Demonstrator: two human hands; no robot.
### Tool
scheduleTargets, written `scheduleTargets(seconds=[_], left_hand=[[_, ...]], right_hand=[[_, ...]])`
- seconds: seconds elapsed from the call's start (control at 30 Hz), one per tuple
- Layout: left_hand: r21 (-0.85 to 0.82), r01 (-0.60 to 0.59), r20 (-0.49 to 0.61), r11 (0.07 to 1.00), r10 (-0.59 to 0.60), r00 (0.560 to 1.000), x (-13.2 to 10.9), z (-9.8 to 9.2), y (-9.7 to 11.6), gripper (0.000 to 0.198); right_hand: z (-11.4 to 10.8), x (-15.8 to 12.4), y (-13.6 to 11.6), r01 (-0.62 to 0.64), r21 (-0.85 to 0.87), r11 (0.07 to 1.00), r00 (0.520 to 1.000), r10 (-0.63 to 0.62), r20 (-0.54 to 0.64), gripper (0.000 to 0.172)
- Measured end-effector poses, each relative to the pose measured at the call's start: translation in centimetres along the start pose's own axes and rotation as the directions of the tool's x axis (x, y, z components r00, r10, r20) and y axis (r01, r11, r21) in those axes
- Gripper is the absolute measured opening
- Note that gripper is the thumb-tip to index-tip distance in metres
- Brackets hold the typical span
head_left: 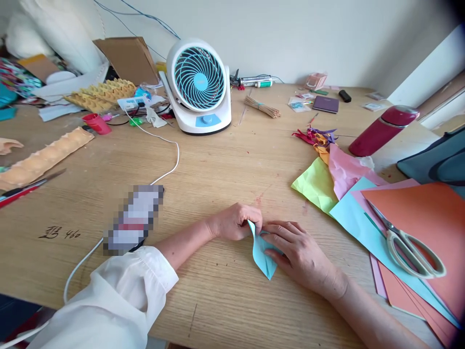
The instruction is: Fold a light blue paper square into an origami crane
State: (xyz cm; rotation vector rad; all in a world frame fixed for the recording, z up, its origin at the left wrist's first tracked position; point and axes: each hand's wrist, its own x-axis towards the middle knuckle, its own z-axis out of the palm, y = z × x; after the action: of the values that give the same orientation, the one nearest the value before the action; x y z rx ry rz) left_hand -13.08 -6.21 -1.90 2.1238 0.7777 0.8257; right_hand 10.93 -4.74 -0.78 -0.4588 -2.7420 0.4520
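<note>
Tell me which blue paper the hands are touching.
The small bent piece, between left hand and right hand; the larger blue sheet lies untouched, farther right.

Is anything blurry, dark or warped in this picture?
In the head view, blocky pixels mask the phone-like device; the right-hand corners fall dark; the edges seem stretched, as if wide-angle; the blue paper, left hand and right hand look fairly clear.

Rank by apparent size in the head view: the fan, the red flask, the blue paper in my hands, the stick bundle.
1. Fan
2. Red flask
3. Blue paper, partly covered, nearest the camera
4. Stick bundle
</note>
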Motion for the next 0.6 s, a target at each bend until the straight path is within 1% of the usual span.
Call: scheduleTargets(seconds=[0.3,0.6], left_hand=[[-0.033,0.012,0.017,0.999,-0.012,1.000,-0.33,-0.38,0.06,0.015],[-0.050,0.017,0.010,0.999,-0.017,1.000,-0.24,-0.25,-0.10,0.016]], right_hand=[[0.16,0.22,-0.03,-0.003,0.019,1.000,1.000,0.003,-0.005,0.022],[0.18,-0.02,0.11,0.004,0.035,0.999,1.000,-0.005,0.013,0.025]])
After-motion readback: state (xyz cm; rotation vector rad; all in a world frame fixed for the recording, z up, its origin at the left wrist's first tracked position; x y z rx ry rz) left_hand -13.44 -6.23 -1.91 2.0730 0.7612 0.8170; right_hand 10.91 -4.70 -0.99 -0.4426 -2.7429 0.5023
